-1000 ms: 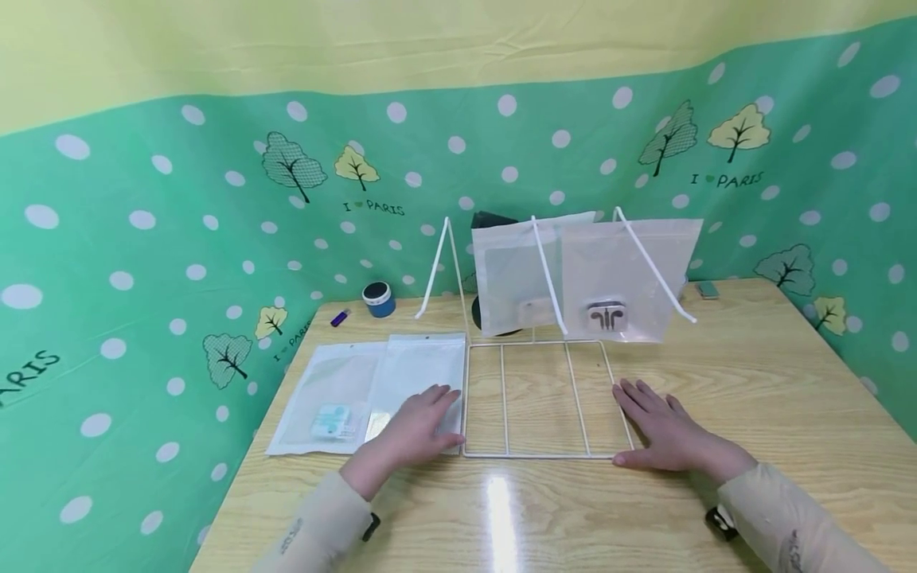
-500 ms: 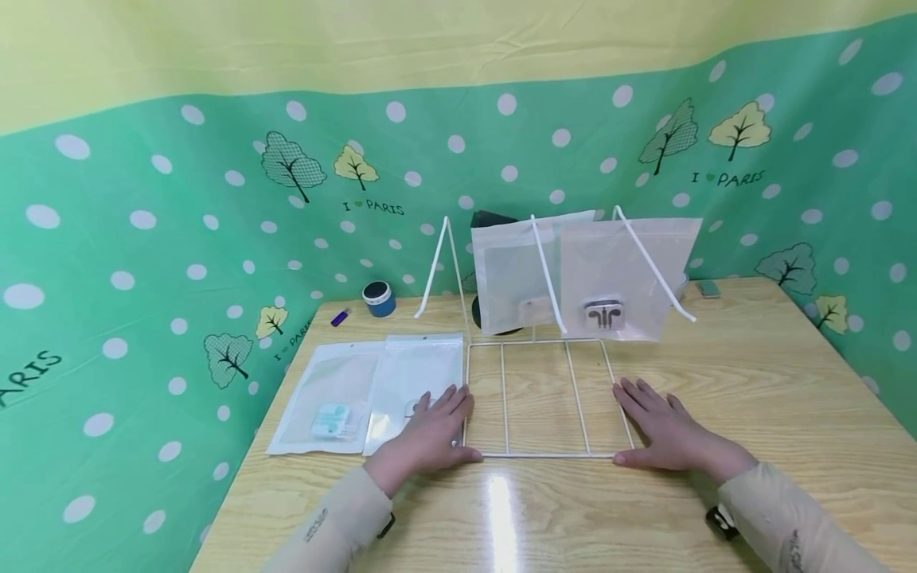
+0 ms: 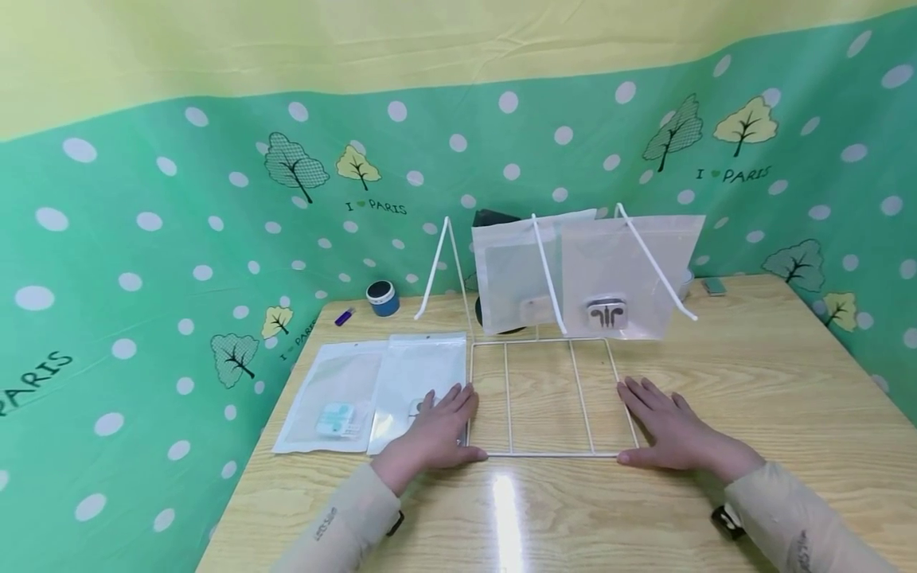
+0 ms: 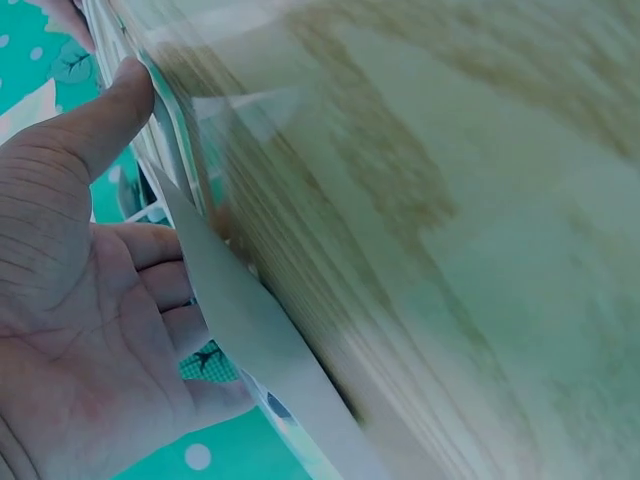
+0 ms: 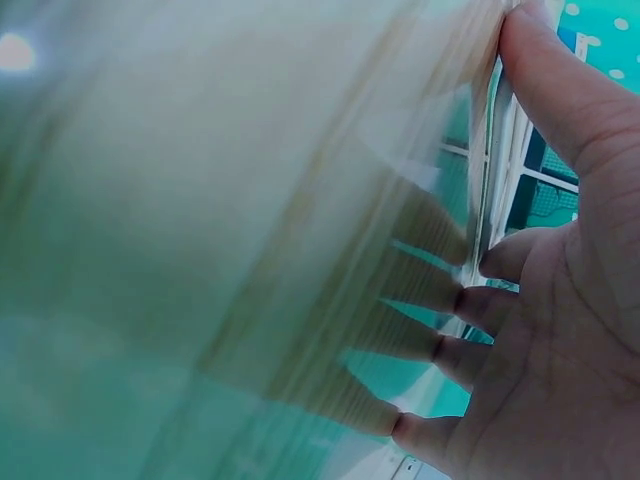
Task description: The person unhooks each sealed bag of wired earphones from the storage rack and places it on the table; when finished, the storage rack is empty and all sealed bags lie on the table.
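A white wire rack [image 3: 552,396] lies with its base flat on the wooden table [image 3: 752,414], its upright prongs holding two frosted bags [image 3: 587,274] with earphones inside. My left hand [image 3: 435,430] lies flat at the rack's front left corner, fingers resting on a white bag [image 3: 419,382], thumb along the front wire. My right hand [image 3: 669,430] lies flat at the rack's front right corner, thumb at the wire. In the left wrist view the left hand [image 4: 80,300] presses against the table with a bag edge [image 4: 250,330] by its fingers. The right wrist view shows my right hand [image 5: 540,330] spread on the wood.
Another flat bag [image 3: 329,398] with a pale blue item lies left of the white one. A blue can [image 3: 383,298] and a purple lighter [image 3: 345,316] sit at the back left. A small dark object [image 3: 713,286] lies at the back right. Green dotted cloth walls surround the table.
My left hand slid right from the white bag to the rack's front left corner, thumb now on the front wire. The right hand stayed put.
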Available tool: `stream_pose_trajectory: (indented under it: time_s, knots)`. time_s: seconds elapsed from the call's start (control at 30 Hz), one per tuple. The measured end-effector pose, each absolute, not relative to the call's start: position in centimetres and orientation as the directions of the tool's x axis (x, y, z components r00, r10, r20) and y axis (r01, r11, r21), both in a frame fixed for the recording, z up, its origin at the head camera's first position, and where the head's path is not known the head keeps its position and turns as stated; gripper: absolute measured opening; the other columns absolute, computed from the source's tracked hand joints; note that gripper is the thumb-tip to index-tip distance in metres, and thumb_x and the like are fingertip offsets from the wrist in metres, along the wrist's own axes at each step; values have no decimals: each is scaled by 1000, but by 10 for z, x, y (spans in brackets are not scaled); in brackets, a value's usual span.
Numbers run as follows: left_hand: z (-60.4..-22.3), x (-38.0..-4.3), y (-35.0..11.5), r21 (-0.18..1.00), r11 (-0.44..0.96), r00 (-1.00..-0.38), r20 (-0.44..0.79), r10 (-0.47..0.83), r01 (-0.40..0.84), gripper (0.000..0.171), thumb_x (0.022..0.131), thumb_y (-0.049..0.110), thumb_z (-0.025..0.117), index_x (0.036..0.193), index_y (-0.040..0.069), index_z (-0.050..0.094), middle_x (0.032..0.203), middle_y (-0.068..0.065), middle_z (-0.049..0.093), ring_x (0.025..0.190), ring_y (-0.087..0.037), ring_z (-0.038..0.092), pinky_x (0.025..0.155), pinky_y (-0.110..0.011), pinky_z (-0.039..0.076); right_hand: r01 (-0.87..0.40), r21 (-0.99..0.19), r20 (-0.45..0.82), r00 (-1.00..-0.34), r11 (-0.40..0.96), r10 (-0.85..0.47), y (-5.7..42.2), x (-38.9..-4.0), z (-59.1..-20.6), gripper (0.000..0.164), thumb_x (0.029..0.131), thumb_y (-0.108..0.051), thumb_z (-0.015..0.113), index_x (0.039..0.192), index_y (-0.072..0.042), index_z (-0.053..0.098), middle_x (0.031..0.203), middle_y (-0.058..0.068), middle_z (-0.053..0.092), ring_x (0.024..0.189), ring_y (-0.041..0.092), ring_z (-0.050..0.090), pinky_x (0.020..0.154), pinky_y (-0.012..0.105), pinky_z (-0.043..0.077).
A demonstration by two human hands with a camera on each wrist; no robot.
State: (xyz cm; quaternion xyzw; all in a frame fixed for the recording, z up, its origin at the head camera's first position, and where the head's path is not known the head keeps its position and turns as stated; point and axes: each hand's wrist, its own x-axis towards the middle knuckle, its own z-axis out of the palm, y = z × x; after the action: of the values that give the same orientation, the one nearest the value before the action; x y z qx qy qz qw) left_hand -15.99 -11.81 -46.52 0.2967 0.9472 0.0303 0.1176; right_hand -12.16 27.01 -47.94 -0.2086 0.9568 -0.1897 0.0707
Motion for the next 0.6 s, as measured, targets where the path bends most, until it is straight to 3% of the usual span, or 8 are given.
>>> stream_pose_trajectory:
  time_s: [0.23,0.43,0.6]
  knots:
    - [-469,-161,-118,133,824,-802,-191,567,551,97,83,63,65,152,5,30,159,-14,25,146,-31,22,111,-63,18,-389,-402,-36,-898,829,-438,274,-123,-476,106,77,-65,69,148,4,32,152,29,27,138,53,22,100,76,19]
    - [-471,-162,-118,153,823,-804,-177,567,547,98,81,62,67,152,6,32,158,-14,26,145,-32,23,111,-64,19,-364,-512,24,-911,778,-411,285,-135,-469,78,88,-46,69,139,8,46,141,35,41,127,55,39,99,69,32]
    - [-470,-161,-118,148,825,-807,-170,565,546,98,80,62,68,151,6,33,157,-15,28,145,-32,24,110,-65,19,-282,-589,60,-950,757,-307,294,-146,-462,65,95,-34,63,137,12,44,136,37,44,123,56,41,99,67,34]
